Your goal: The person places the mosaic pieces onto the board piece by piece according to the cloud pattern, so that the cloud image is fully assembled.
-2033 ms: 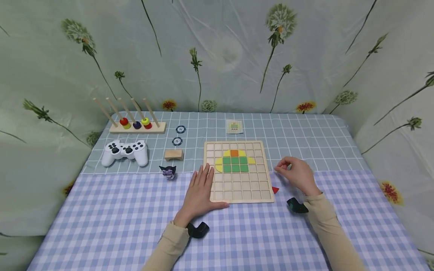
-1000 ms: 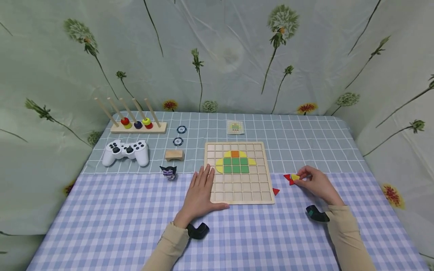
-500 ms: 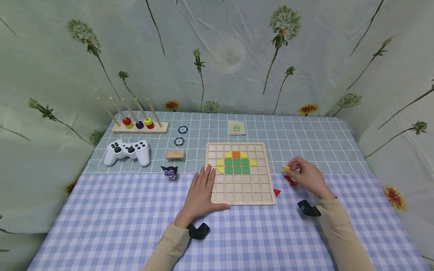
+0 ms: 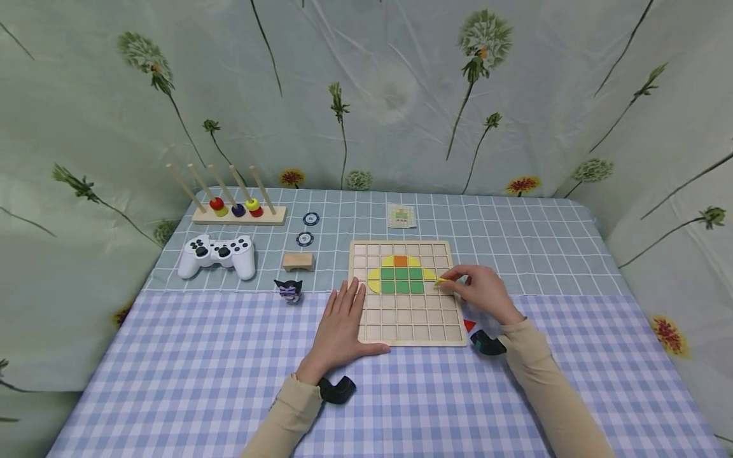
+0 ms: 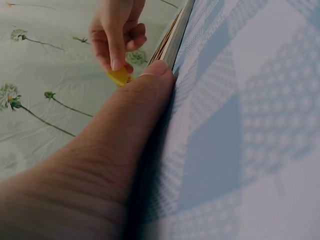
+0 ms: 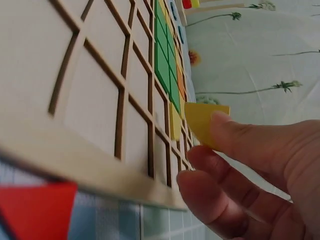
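A square wooden grid board [image 4: 410, 317] lies on the table, with green tiles [image 4: 402, 280], an orange tile [image 4: 400, 261] and rounded yellow tiles [image 4: 373, 285] set in its upper cells. My left hand [image 4: 339, 321] rests flat with fingers spread over the board's left edge, thumb along its front edge. Between thumb and fingertips my right hand [image 4: 478, 289] pinches a yellow quarter-circle tile [image 6: 202, 120], held just over the right side of the board near the yellow tile at the end of the row. A red triangle tile [image 4: 469, 326] lies by the board's right edge.
Behind the board is a small pattern card [image 4: 401, 216]. To the left are a white game controller [image 4: 217, 254], a peg stand with coloured beads [image 4: 239, 216], two round chips [image 4: 305, 239], a wooden bridge block [image 4: 299, 261] and a small purple-black figurine [image 4: 289, 291].
My right hand went right to the loose pieces, picked up the yellow tile from beside the red triangles, and carried it left over the board. My left hand stays put.
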{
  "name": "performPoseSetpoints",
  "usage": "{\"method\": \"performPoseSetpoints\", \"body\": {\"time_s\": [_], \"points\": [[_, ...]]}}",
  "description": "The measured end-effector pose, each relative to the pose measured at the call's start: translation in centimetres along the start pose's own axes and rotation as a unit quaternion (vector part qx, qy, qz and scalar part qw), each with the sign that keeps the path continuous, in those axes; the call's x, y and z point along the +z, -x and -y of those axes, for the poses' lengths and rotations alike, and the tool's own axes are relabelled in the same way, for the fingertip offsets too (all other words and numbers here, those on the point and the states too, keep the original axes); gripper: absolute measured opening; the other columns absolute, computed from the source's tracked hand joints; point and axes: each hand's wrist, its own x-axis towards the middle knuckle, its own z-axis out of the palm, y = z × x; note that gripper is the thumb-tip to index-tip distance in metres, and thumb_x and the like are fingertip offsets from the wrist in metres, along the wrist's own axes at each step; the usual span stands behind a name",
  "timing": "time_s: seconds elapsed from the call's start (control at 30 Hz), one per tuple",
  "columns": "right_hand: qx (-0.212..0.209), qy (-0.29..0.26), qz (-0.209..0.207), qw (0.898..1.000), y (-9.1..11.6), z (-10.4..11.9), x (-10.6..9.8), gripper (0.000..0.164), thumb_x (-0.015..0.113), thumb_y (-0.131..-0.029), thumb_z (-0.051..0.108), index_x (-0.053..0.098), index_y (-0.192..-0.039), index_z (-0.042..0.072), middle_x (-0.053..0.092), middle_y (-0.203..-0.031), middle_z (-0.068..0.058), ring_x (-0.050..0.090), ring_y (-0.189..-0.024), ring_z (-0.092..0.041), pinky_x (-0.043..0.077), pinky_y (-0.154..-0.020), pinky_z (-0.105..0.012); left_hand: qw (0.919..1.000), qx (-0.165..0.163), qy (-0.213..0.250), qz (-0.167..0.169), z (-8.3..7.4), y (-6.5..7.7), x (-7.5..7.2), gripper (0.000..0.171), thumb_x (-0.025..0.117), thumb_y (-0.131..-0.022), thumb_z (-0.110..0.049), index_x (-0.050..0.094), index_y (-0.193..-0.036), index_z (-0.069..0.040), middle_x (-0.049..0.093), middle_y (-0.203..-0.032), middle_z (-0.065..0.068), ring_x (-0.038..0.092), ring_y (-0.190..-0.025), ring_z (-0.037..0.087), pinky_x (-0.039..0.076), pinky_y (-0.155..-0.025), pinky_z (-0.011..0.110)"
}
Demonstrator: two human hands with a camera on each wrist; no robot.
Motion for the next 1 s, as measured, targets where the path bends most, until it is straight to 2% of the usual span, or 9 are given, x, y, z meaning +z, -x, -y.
{"method": "performPoseSetpoints", "body": {"time_s": [0.13, 0.33, 0.63, 1.0], "points": [[-0.004, -0.001, 0.019, 1.000, -0.4, 0.3, 0.4, 0.014, 0.076, -0.082, 0.018, 0.076, -0.093, 0.009, 0.068, -0.093, -0.004, 0.049, -0.056, -0.015, 0.041, -0.048, -0.028, 1.0000, 0.004, 0.001, -0.007, 0.0, 0.0, 0.1, 0.123, 0.058, -0.067, -0.081, 0.018, -0.150, 0.000, 0.012, -0.156, 0.017, 0.004, -0.143, 0.032, 0.003, -0.114, 0.044], [-0.026, 0.002, 0.038, 0.999, -0.9, 0.5, 1.0, 0.010, 0.072, -0.085, 0.013, 0.075, -0.092, 0.007, 0.067, -0.088, -0.003, 0.048, -0.061, -0.015, 0.041, -0.053, -0.029, 1.0000, 0.005, 0.001, -0.003, 0.0, 0.0, 0.2, 0.123, 0.058, -0.067, -0.081, 0.017, -0.151, 0.000, 0.011, -0.156, 0.017, 0.003, -0.143, 0.031, 0.002, -0.115, 0.044], [-0.035, -0.006, 0.008, 0.999, -1.3, 0.3, 2.4, 0.005, 0.071, -0.085, 0.010, 0.074, -0.088, 0.006, 0.067, -0.088, -0.004, 0.054, -0.070, -0.016, 0.046, -0.064, -0.031, 1.0000, 0.004, 0.000, -0.002, -0.1, 0.0, 0.1, 0.123, 0.058, -0.067, -0.081, 0.017, -0.151, 0.000, 0.011, -0.156, 0.017, 0.003, -0.143, 0.032, 0.002, -0.114, 0.044], [-0.007, -0.026, -0.022, 0.999, -1.1, 1.0, 2.9, 0.005, 0.074, -0.082, 0.009, 0.070, -0.081, 0.006, 0.061, -0.070, 0.002, 0.055, -0.065, -0.015, 0.045, -0.062, -0.030, 1.0000, -0.003, -0.003, 0.006, 0.0, -0.1, 0.1, 0.124, 0.058, -0.066, -0.081, 0.015, -0.151, -0.002, 0.008, -0.157, 0.015, 0.002, -0.143, 0.030, 0.000, -0.115, 0.042]]}}
